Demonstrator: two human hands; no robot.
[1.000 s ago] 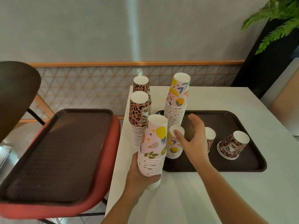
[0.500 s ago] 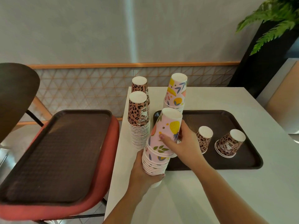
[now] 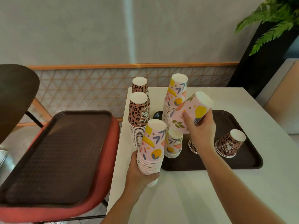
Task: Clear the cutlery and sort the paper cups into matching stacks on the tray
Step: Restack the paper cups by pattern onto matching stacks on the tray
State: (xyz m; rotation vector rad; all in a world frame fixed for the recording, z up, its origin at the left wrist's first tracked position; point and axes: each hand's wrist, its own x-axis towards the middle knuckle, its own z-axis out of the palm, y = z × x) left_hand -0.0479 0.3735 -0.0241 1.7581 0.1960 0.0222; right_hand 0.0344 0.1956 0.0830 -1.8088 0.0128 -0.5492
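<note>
My left hand (image 3: 140, 172) grips the lower part of a stack of pink fruit-print cups (image 3: 152, 147) at the table's front left. My right hand (image 3: 201, 133) holds a few pink cups (image 3: 189, 113) tilted in the air above the dark tray (image 3: 242, 160). On the tray stand a tall pink stack (image 3: 175, 97), a short pink stack (image 3: 173, 144) and two short leopard-print stacks, one at the right (image 3: 229, 143), one (image 3: 192, 146) mostly hidden by my right hand. Two tall leopard stacks (image 3: 138, 113) stand on the table left of the tray.
The white table (image 3: 186, 199) ends at its left edge beside a red chair (image 3: 100, 204) carrying a second dark tray (image 3: 56, 156). A dark round chair back (image 3: 14, 97) is at far left. A plant (image 3: 275, 18) hangs at the top right.
My right hand took hold of the top few pink cups of the stack in my left hand, lifted them off and carried them up and to the right over the tray.
</note>
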